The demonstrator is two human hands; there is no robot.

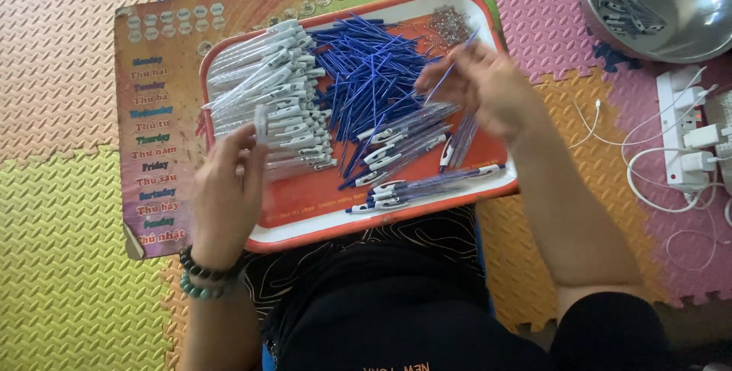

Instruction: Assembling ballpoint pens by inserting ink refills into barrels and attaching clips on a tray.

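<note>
We see the right hand (488, 89) pinching a thin blue refill (450, 66) above the red-rimmed tray (305, 226), while the left hand (229, 188) has its grip closed round a clear pen barrel (261, 123) by the heap of clear barrels (267, 89). Blue refills (366, 73) lie mid-tray, assembled pens (412, 180) at its near edge. Beneath lies an orange poster (160, 127) with a column of coloured words; a steel bowl (663, 5) and white power strip (682, 134) sit right.
</note>
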